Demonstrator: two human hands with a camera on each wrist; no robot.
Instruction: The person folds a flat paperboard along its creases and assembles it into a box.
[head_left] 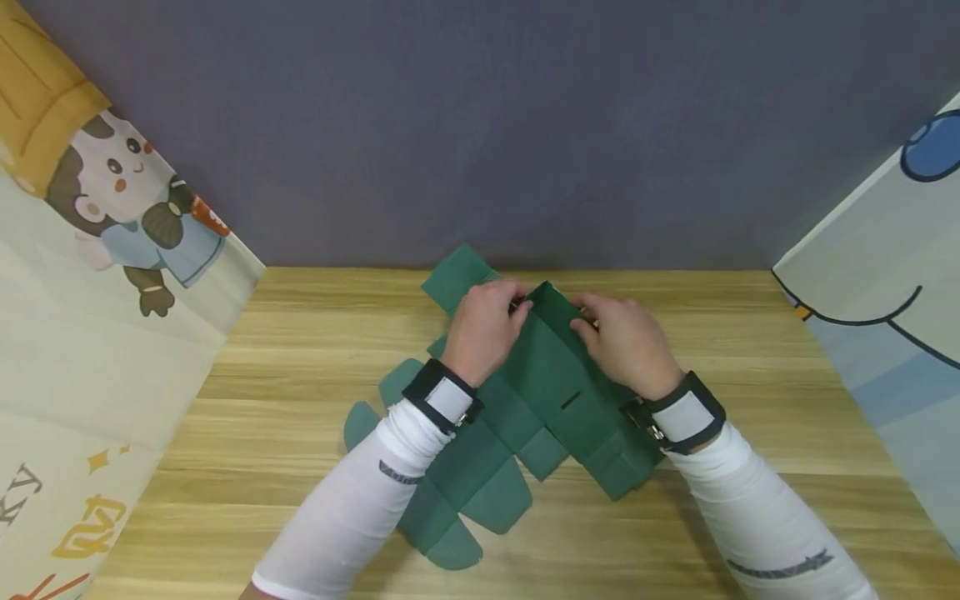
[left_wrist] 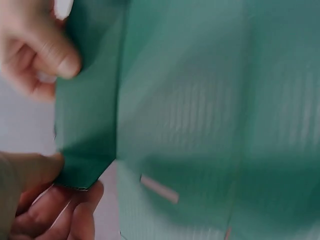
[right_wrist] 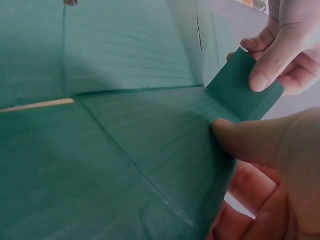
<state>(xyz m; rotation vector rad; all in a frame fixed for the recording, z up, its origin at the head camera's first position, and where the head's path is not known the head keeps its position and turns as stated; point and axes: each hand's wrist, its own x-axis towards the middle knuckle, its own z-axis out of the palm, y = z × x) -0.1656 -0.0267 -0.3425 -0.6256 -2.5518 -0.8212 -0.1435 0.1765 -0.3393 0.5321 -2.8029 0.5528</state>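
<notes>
A green cardboard sheet, a creased unfolded box blank with several flaps, lies at a slant under both hands. My left hand pinches a small end flap between thumb and fingers at the far end. On the right, my right hand holds the raised side panel, its thumb on the inner face and fingers behind. That panel stands folded up along its crease. A narrow slot cuts through the middle panel. Rounded flaps spread flat toward the near left.
The blank rests on a wood-grain table. A dark grey-blue backdrop rises behind the far edge. Printed cartoon sheets flank it, with a chef-hatted figure on the left sheet and a pale shape on the right.
</notes>
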